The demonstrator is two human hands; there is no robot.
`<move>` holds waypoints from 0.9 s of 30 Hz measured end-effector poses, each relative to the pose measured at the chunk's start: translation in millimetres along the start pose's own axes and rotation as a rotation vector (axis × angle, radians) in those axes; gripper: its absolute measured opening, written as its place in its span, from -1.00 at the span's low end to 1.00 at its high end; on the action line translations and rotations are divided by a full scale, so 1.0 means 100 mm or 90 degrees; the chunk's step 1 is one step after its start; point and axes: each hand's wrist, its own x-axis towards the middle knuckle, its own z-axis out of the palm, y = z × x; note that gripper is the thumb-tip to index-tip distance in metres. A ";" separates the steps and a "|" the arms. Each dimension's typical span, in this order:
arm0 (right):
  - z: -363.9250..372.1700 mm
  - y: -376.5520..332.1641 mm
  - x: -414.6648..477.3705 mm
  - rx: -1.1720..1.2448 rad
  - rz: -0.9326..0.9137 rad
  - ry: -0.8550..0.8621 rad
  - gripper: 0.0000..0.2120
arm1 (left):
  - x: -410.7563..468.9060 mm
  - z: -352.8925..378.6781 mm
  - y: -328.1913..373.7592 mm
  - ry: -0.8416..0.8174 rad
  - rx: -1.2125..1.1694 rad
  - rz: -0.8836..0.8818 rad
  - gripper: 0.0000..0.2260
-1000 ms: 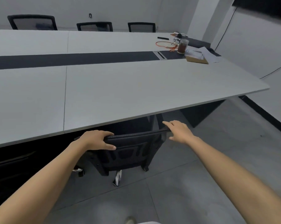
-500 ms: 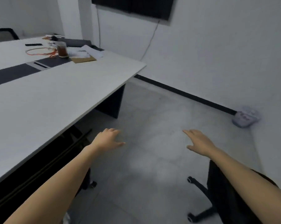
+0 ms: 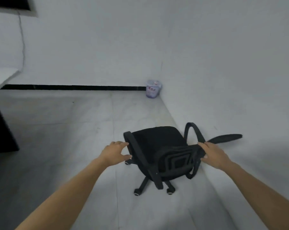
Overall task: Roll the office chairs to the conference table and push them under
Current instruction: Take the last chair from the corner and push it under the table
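A black office chair (image 3: 157, 143) on castors stands on the grey floor close to the right wall, its back towards me. My left hand (image 3: 115, 151) is curled in a C beside the chair's left armrest (image 3: 140, 156), fingertips and thumb just touching it, with floor showing in the gap. My right hand (image 3: 213, 155) lies over the black bar at the chair's right side, fingers on top and thumb beneath. Only a blurred white corner of the conference table (image 3: 1, 75) shows at the far left, above its dark leg panel (image 3: 1, 130).
A small pale wastebasket (image 3: 153, 89) sits in the room's corner, beyond the chair. White walls run along the back and the right, with a black skirting strip (image 3: 74, 87) at the back. Open floor lies between the chair and the table leg.
My view has swung right, away from the table and the chair tucked under it. Both hands have let go of that chair and now reach a second chair by the wall.
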 end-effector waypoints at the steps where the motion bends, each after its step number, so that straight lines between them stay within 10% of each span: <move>1: 0.05 0.20 -0.08 0.006 0.015 -0.002 -0.35 | 0.09 0.07 0.23 -0.005 0.004 0.019 -0.42; 14: 0.58 1.71 -0.83 0.119 0.183 -0.033 -0.34 | 1.09 0.72 2.43 -0.106 0.164 0.103 -0.36; 18: 0.54 1.83 -0.69 0.123 0.163 -0.019 -0.34 | 1.30 0.88 2.52 -0.014 0.124 0.038 -0.84; 27: 0.24 2.01 0.40 0.070 0.021 0.075 -0.36 | 1.48 1.02 2.44 0.107 0.100 -0.008 -0.76</move>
